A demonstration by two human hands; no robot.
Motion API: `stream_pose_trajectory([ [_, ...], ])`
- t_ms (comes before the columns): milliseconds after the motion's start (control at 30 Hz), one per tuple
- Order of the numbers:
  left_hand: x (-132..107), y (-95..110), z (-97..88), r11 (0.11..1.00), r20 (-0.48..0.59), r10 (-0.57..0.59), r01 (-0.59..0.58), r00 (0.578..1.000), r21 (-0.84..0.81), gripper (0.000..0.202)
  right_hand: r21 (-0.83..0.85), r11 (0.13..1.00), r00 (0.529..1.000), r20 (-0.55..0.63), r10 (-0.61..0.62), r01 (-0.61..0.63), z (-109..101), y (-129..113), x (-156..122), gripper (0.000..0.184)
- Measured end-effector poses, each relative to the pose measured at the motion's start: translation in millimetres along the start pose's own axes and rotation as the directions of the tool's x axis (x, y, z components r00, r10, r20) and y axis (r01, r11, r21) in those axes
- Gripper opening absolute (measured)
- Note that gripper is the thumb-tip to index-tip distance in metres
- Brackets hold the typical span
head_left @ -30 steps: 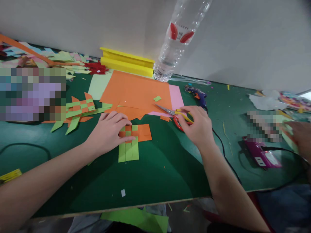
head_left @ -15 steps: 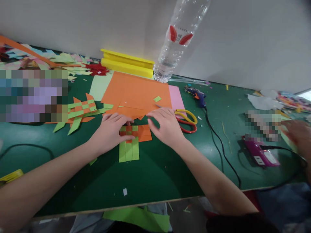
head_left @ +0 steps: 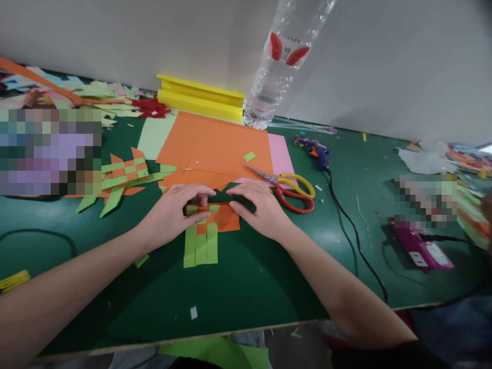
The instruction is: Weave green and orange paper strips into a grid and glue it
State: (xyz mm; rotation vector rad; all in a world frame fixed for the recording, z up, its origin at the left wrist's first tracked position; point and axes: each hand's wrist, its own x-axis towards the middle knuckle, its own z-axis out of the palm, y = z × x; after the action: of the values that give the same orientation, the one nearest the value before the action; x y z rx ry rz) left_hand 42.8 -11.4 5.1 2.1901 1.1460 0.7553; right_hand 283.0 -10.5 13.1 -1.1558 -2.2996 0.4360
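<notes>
A small weave of orange and light-green paper strips point(head_left: 207, 230) lies on the green table point(head_left: 249, 277) in front of me. My left hand point(head_left: 172, 215) rests on its left part, fingers curled and pinching an orange strip at the top edge. My right hand point(head_left: 261, 207) meets it from the right, fingertips pressed on the same strip. Three green strips hang toward me below the hands. Red and yellow scissors point(head_left: 288, 189) lie just right of my right hand, untouched.
Orange sheets point(head_left: 215, 148) and a pink sheet point(head_left: 282, 156) lie behind the weave. A second weave point(head_left: 123, 177) sits left. A water bottle point(head_left: 280, 61) and yellow folded card point(head_left: 200, 100) stand by the wall. A glue gun point(head_left: 313, 151), its cable and a purple device point(head_left: 418, 246) lie right.
My right hand let go of the scissors and came left to the weave. Both hands now pinch the top orange strip, and the weave has shifted slightly.
</notes>
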Motion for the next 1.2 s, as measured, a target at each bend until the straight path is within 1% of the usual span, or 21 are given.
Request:
stream_pose_trajectory([
  [133,-3.1,-1.4,0.6,0.999,-0.013,0.039,-0.039,0.999,-0.038,0.027,0.114,0.992,0.998,0.031,0.049,-0.053,-1.5,-4.3,0.2,0.016],
  [233,-4.8,-2.8,1.0,0.995,-0.039,0.087,-0.089,0.995,-0.037,0.026,0.191,0.98,0.998,0.035,0.048,-0.054,-0.6,-5.8,0.2,0.01],
  [333,-4.8,-2.1,0.5,0.994,-0.045,0.098,-0.1,0.994,-0.035,0.024,0.234,0.971,0.999,0.027,0.047,-0.052,0.6,-5.9,-0.2,0.008],
  [567,-2.7,1.4,-2.8,0.996,-0.057,0.085,-0.085,0.995,-0.002,0.019,0.205,0.976,0.997,0.062,0.056,-0.067,0.0,-5.8,-0.1,0.009],
  [633,-2.2,1.7,-2.9,0.998,-0.058,0.064,-0.064,0.996,0.005,0.019,0.196,0.978,0.996,0.064,0.065,-0.077,-0.4,-5.7,0.1,0.011],
  [733,-1.2,1.5,-2.3,1.0,-0.052,0.006,-0.006,0.999,-0.008,0.024,0.181,0.98,0.996,0.057,0.075,-0.084,-0.6,-5.4,0.0,0.012],
  [800,-0.4,1.2,-2.1,0.999,-0.029,-0.034,0.033,0.999,-0.024,0.026,0.174,0.981,0.995,0.051,0.081,-0.089,-0.5,-5.3,-0.2,0.012],
  [867,0.2,0.9,-2.0,0.999,-0.005,-0.042,0.042,0.999,-0.026,0.027,0.176,0.981,0.996,0.046,0.077,-0.084,0.0,-5.3,-0.5,0.013],
  [1033,0.7,0.8,-1.6,1.0,0.02,-0.019,0.019,1.0,0.009,0.033,0.184,0.981,0.997,0.05,0.06,-0.068,1.7,-5.8,-1.0,0.012],
  [1200,0.5,3.0,-0.9,0.997,0.048,-0.07,0.071,0.996,-0.023,0.039,0.198,0.98,0.998,0.062,0.022,-0.034,2.1,-7.6,-2.2,0.011],
])
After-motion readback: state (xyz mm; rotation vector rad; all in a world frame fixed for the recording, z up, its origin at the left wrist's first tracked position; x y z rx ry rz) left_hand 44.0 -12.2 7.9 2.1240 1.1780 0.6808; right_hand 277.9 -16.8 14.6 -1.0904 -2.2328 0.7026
